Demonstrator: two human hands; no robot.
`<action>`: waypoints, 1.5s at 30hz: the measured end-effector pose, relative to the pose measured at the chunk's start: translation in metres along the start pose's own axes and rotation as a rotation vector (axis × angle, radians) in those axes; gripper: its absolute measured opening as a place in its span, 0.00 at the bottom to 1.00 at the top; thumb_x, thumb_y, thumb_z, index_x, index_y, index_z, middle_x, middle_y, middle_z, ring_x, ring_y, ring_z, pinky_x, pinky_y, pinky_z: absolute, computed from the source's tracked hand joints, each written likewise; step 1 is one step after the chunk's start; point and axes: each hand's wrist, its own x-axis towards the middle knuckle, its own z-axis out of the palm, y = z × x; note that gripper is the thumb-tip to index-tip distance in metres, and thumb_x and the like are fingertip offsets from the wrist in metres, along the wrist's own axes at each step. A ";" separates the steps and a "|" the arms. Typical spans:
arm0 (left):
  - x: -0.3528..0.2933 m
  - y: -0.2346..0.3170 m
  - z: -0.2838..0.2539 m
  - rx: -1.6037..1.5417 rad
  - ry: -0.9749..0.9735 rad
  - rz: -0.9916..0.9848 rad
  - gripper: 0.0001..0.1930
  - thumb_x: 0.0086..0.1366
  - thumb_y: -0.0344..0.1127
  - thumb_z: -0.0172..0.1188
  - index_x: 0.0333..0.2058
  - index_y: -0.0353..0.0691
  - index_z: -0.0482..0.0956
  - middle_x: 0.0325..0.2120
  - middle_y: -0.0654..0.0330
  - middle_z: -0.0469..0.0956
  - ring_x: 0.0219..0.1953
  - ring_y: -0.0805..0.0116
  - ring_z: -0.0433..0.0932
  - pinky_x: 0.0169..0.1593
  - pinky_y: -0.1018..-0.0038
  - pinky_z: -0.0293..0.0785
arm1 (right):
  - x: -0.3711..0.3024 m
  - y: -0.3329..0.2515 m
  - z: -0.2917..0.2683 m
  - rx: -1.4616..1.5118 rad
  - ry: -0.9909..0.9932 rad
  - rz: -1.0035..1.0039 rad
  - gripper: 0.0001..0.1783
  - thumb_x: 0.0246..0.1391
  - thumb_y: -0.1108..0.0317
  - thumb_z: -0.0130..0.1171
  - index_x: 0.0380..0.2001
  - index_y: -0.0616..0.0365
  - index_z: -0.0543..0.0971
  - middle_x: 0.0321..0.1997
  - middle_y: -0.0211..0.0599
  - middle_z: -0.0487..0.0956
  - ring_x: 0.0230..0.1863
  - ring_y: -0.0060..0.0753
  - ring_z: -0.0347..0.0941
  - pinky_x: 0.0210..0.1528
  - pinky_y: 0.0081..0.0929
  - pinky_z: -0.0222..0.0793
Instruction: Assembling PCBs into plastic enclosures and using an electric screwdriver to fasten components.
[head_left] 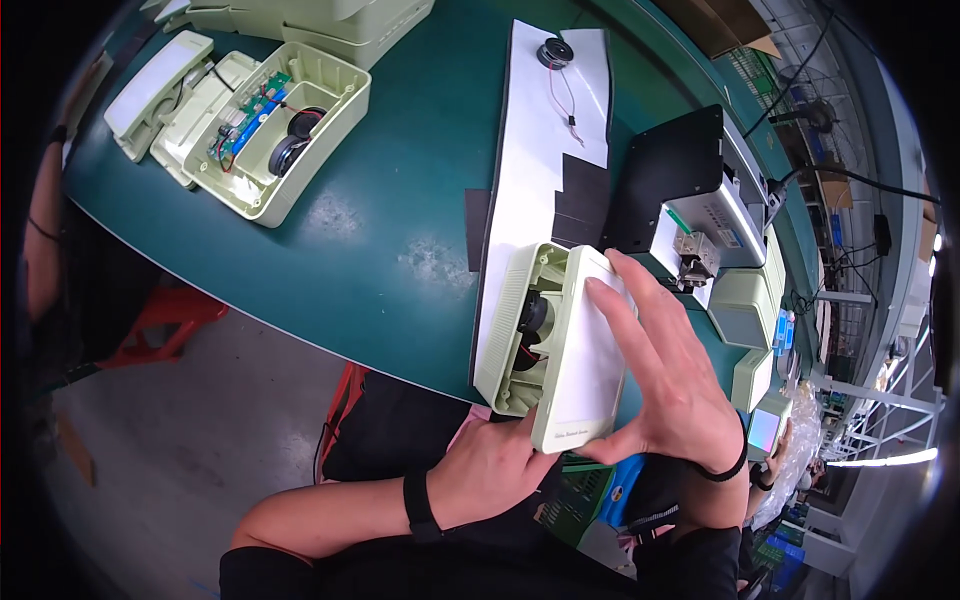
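A pale green front panel with a whitish screen-like face is tilted up beside an open pale green housing. Inside the housing sit round black speakers and a bit of red wire. My right hand spans the panel, its fingers at the far end and its thumb at the near end. At the panel's lower left corner, my left hand grips between panel and housing; some of its fingertips are hidden.
A loose speaker with a wire lies on the white mat. Another open housing with a circuit board stands at the far left. To the right are a black-and-silver machine and pale green units. Red stools stand below the table.
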 end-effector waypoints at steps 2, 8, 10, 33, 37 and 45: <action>0.000 0.003 -0.004 -0.017 -0.040 -0.088 0.07 0.67 0.32 0.64 0.40 0.35 0.83 0.31 0.53 0.85 0.33 0.48 0.85 0.37 0.56 0.81 | 0.002 0.001 0.001 -0.025 -0.019 -0.001 0.73 0.20 0.45 0.84 0.74 0.60 0.63 0.75 0.64 0.61 0.71 0.70 0.63 0.71 0.56 0.62; -0.001 -0.009 0.010 -0.044 0.129 0.097 0.08 0.72 0.33 0.59 0.37 0.33 0.75 0.20 0.50 0.78 0.22 0.49 0.80 0.27 0.56 0.75 | 0.009 0.002 0.003 -0.077 -0.072 0.013 0.75 0.21 0.40 0.84 0.75 0.60 0.62 0.75 0.63 0.62 0.71 0.70 0.64 0.71 0.55 0.63; -0.001 -0.008 0.010 -0.062 0.146 0.098 0.08 0.72 0.33 0.59 0.36 0.33 0.75 0.21 0.50 0.79 0.22 0.49 0.80 0.27 0.56 0.75 | 0.010 0.002 0.003 -0.078 -0.081 0.017 0.75 0.21 0.41 0.84 0.75 0.59 0.62 0.75 0.63 0.62 0.71 0.70 0.64 0.71 0.55 0.63; -0.001 -0.002 0.004 0.019 0.062 0.007 0.09 0.70 0.33 0.61 0.42 0.34 0.77 0.25 0.54 0.81 0.26 0.50 0.81 0.35 0.58 0.74 | 0.014 0.002 -0.002 -0.085 -0.125 0.028 0.74 0.20 0.47 0.86 0.75 0.59 0.63 0.75 0.62 0.62 0.72 0.70 0.64 0.71 0.54 0.63; 0.001 -0.006 0.009 0.006 0.118 0.062 0.08 0.72 0.32 0.60 0.40 0.33 0.75 0.22 0.51 0.79 0.24 0.50 0.80 0.30 0.57 0.74 | 0.015 0.001 0.000 -0.107 -0.114 0.045 0.73 0.20 0.48 0.86 0.74 0.58 0.63 0.75 0.61 0.62 0.71 0.69 0.64 0.71 0.54 0.64; -0.001 -0.005 0.009 0.013 0.113 0.025 0.07 0.70 0.33 0.61 0.39 0.35 0.76 0.25 0.52 0.81 0.26 0.50 0.81 0.34 0.57 0.74 | 0.017 -0.004 0.001 -0.131 -0.101 0.057 0.72 0.20 0.49 0.86 0.74 0.59 0.64 0.74 0.60 0.63 0.70 0.70 0.65 0.70 0.55 0.64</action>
